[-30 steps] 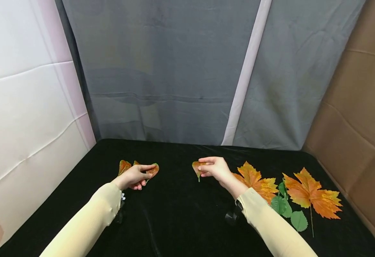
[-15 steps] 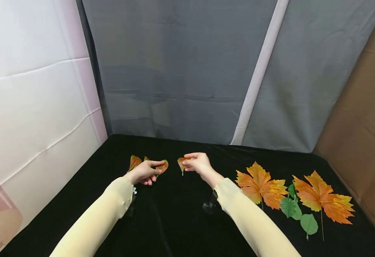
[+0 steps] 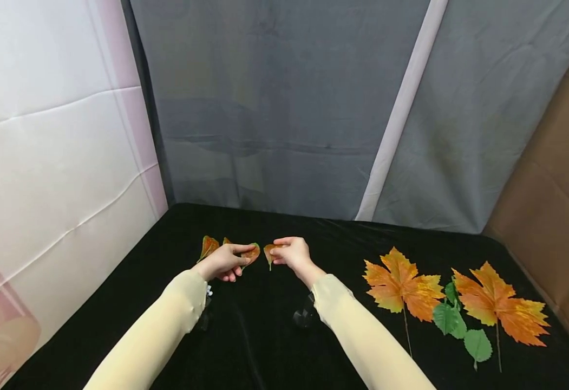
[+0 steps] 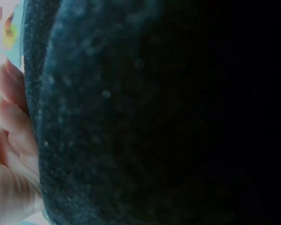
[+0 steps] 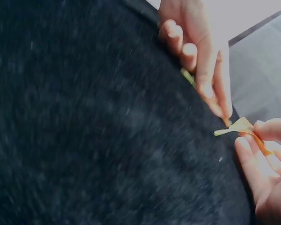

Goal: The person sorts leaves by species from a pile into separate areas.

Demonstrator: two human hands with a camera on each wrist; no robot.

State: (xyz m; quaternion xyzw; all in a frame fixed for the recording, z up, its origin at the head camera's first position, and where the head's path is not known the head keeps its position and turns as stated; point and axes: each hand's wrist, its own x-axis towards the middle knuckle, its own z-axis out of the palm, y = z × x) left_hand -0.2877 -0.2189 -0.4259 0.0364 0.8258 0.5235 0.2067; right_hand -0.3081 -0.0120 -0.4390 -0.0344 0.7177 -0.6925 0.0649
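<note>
In the head view my left hand [image 3: 223,261] pinches a small orange leaf with a green rim [image 3: 252,253] between thumb and fingers. My right hand [image 3: 295,253] pinches a similar small leaf [image 3: 268,251] by its upper side, its short stem pointing down. The two leaves are side by side with a narrow gap in this view. Beyond the left hand, another small orange leaf [image 3: 209,246] lies on the cloth, and the tip of one more leaf [image 3: 227,240] shows behind the hand. Dark cloth [image 4: 107,117] fills most of the left wrist view.
A black cloth [image 3: 284,341] covers the table. At the right lie two large orange maple leaves [image 3: 403,284] with thin stems, and several green leaves [image 3: 478,345] between and below them. Grey curtains [image 3: 265,108] hang behind; a white panel [image 3: 60,162] stands left, a brown one right.
My right hand has moved left with its leaf, closing most of the distance to the left hand's leaf. The left hand keeps its grip. The head view has turned slightly left.
</note>
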